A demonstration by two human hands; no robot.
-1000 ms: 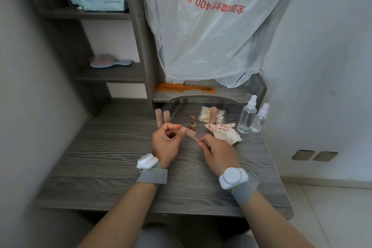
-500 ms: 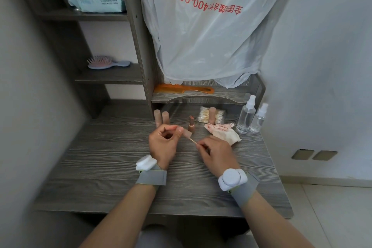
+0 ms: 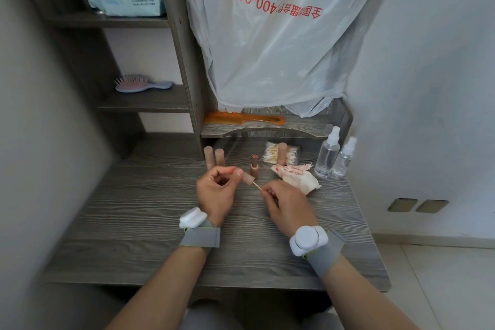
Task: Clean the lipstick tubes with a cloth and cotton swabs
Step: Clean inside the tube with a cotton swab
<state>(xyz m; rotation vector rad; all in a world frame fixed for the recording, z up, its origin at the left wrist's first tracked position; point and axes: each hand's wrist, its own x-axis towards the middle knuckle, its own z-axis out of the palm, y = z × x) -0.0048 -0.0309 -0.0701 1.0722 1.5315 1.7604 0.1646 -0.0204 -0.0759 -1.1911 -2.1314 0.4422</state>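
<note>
My left hand (image 3: pixel 216 190) pinches a tan lipstick cap (image 3: pixel 247 178) between thumb and fingers, its open end pointing right. My right hand (image 3: pixel 285 203) pinches a cotton swab (image 3: pixel 257 186) whose tip sits at the cap's mouth. Behind them an uncapped lipstick tube (image 3: pixel 254 166) stands upright on the desk. Two capped tan tubes (image 3: pixel 214 157) stand to the left, another tube (image 3: pixel 281 153) stands in front of a bag of cotton swabs (image 3: pixel 290 156). A crumpled, pink-stained cloth (image 3: pixel 296 177) lies to the right.
Two clear spray bottles (image 3: pixel 328 155) stand at the back right of the grey wooden desk (image 3: pixel 139 222). An orange comb (image 3: pixel 246 118) lies on the low shelf under a hanging plastic bag (image 3: pixel 276 35). A hairbrush (image 3: pixel 139 85) and a tissue pack (image 3: pixel 128 1) sit on the left shelves.
Both hands stay together over the desk; the swab has shifted slightly at the cap's mouth. Nothing was picked up or put down.
</note>
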